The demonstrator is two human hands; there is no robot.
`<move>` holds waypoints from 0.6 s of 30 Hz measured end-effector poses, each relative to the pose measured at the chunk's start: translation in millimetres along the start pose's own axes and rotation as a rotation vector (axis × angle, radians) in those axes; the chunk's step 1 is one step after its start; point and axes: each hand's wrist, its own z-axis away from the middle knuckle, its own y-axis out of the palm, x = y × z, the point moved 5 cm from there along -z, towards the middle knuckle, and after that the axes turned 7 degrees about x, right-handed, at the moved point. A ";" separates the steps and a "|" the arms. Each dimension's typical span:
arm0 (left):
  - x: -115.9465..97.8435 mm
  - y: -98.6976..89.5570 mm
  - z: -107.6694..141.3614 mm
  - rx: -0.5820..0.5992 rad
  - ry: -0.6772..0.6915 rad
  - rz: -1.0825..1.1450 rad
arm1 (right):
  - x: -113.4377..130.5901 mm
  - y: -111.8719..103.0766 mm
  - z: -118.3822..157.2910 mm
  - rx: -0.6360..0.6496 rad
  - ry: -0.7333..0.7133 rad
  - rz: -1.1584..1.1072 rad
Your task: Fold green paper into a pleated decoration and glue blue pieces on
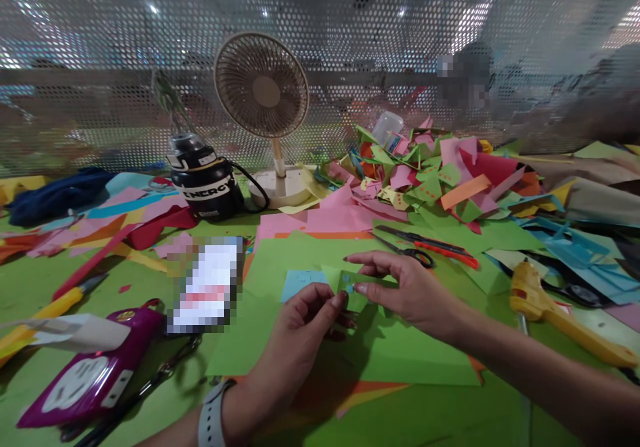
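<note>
A small folded green paper piece (364, 279) with little blue squares on it is held between my two hands, above a stack of paper. My left hand (305, 324) pinches its near left edge between thumb and finger. At its right side, my right hand (405, 290) grips it, thumb in front and fingers behind. Just past my left hand lies a light blue paper piece (296, 282) with small cut marks. Under both hands spreads a large green sheet (250, 347) with orange paper beneath. My fingers hide part of the folded piece.
Scissors (423, 256) and an orange-handled cutter (457, 255) lie beyond my right hand. A yellow glue gun (565, 324) is at right. Left are a phone (207, 287) and purple pouch (95, 367). A black bottle (207, 184), fan (267, 94) and paper scraps (410, 174) stand behind.
</note>
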 end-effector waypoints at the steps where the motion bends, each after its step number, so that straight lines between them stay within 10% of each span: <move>1: -0.2 0.0 -0.2 0.001 0.004 -0.002 | 0.2 0.1 -0.2 0.001 -0.003 0.001; 18: -0.9 0.8 0.4 0.000 0.002 0.012 | -1.9 1.6 -1.0 -0.009 -0.033 0.014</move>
